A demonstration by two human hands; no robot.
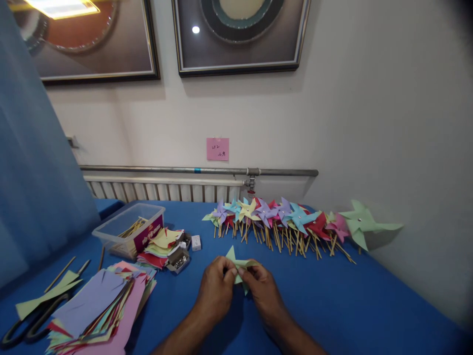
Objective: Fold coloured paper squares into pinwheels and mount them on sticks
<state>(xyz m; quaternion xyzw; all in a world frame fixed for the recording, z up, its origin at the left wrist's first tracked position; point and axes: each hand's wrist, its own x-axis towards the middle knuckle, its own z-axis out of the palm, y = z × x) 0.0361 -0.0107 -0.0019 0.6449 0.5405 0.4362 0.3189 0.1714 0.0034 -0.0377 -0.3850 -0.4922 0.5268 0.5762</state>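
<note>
A pale green paper pinwheel (231,255) is pinched between both hands above the blue table. My left hand (217,282) is closed on its left side, thumb and fingertips at the centre. My right hand (261,285) grips the other side, its thumb also close to the middle. The folded blades stick out above and below the fingers. Whether a pin or stick is at the centre cannot be seen behind the fingertips. Left of my hands stands a small open box of metal pins (179,261), with a small white box (195,242) just behind it.
Finished pinwheels on sticks (266,213) lie in a row along the back right. A clear plastic bin (111,231) holds wooden sticks. Cut paper sheets (92,301) are stacked at left, beside black-handled scissors (40,320). A blue curtain (33,148) hangs at far left.
</note>
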